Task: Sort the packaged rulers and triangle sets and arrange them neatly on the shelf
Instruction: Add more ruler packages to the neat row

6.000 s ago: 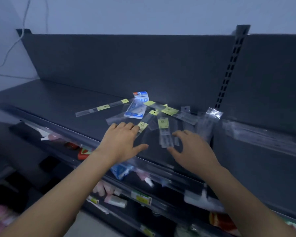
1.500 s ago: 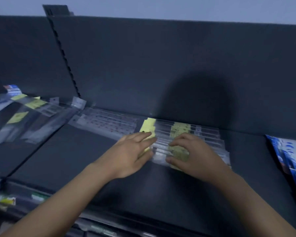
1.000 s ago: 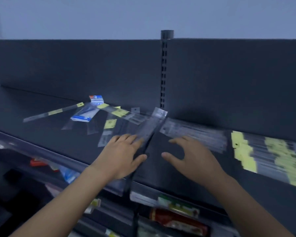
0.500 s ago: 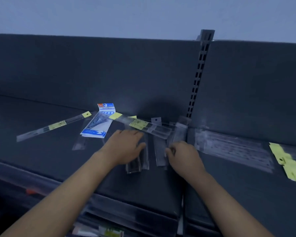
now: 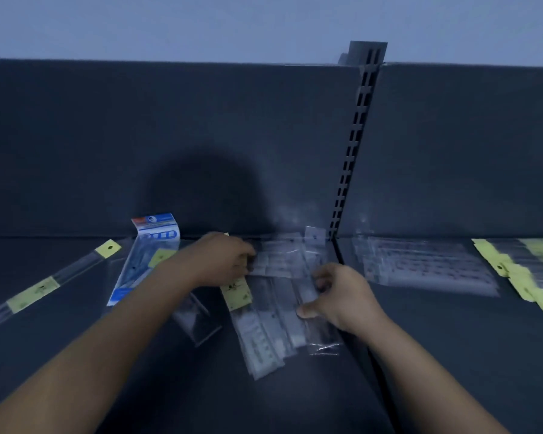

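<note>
Left hand (image 5: pixel 226 261) reaching forward, fingers curled, pinching crosswise ruler packets (image 5: pixel 279 260); right hand (image 5: pixel 342 296) thumb and fingers pinch clear packet stack (image 5: pixel 264 333).

Left hand (image 5: pixel 223 260) fingertips smeared by blur, blue triangle set (image 5: pixel 152 238) partly behind its forearm, print on clear packets (image 5: pixel 270 324) under right hand (image 5: pixel 342 296) unreadable, yellow-tagged rulers (image 5: pixel 521 277) far right cut by edge.

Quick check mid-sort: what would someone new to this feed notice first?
The left hand and right hand meet over a loose heap of clear ruler packs at mid-shelf, just left of the slotted post. A blue-and-white pack lies further left by the back panel, and neat rows of packs fill the bay to the right.
</note>
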